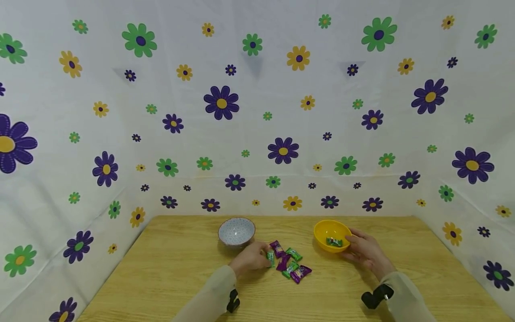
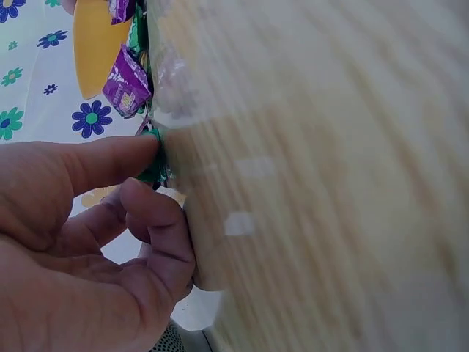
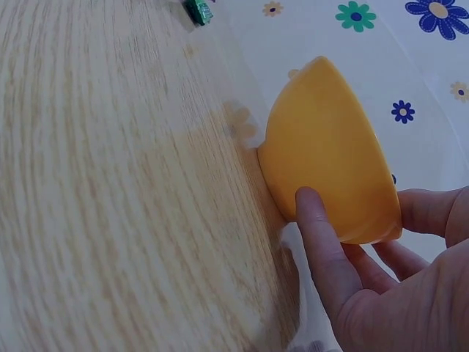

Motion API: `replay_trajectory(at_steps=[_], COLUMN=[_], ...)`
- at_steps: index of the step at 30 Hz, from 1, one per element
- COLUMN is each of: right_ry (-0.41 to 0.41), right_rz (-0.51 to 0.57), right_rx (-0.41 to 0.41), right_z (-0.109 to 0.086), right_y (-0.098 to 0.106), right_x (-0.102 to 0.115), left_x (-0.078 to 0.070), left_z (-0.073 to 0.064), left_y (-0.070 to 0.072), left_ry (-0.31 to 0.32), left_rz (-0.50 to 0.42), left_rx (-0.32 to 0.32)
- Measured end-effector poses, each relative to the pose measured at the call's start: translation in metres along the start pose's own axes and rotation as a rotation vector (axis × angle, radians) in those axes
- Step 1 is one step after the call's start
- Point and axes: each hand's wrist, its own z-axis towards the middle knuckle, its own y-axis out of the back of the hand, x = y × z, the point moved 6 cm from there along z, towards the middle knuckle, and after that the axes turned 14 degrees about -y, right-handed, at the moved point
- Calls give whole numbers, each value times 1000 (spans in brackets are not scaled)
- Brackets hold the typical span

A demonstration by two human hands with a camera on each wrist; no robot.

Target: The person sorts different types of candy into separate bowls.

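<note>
over at the wooden table (image 1: 181, 264), the person's left hand (image 1: 251, 258) pinches a green candy (image 1: 271, 258) at the left edge of a loose cluster of purple candies (image 1: 300, 273) and other green ones, just in front of a patterned bowl (image 1: 236, 231). the right hand (image 1: 368, 251) holds the yellow bowl (image 1: 327, 229) by its right side, fingers against the outer wall; a green-wrapped sweet (image 1: 334, 242) lies inside.
</note>
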Motion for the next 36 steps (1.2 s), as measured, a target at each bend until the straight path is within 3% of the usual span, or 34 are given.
replay_trajectory(at_steps=[9, 20, 28, 36], right_ry=[-1, -12, -12, -8], right_rz=[-17, 0, -6, -12], right_rx=[-12, 0, -5, 3], right_z=[2, -1, -2, -2], right_y=[0, 0, -1, -1], right_x=[0, 1, 2, 3], left_x=[0, -10, -8, -3], left_z=[-1, -2, -2, -1], left_y=[-3, -3, 0, 0], left_ry=[-1, 1, -5, -27], left_rz=[-39, 63, 54, 110], left_rx=[-8, 2, 18, 31])
